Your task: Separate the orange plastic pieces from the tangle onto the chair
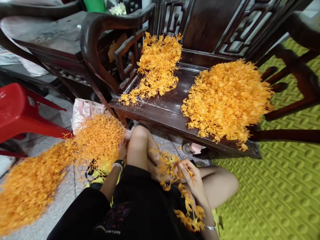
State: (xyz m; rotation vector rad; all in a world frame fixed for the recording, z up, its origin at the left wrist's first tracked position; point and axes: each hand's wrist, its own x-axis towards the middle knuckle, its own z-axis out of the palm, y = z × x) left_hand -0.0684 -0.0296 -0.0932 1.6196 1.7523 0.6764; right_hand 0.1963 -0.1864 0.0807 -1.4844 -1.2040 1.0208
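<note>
Orange plastic sprigs (178,189) trail from your right hand (193,176) at six o'clock, its fingers (183,165) pinched shut on one strand over your lap. Your left hand (122,149), at eight o'clock, reaches into the loose orange heap (97,138) on the floor; whether its fingers grip anything you cannot tell. At one o'clock, two more orange piles (227,98) lie on the dark wooden chair seat (165,109).

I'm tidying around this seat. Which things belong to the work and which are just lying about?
In use: left hand in floor pile; right hand holding orange sprigs; seat piles.
Lying about: red stool, pink-print bag, green container.
</note>
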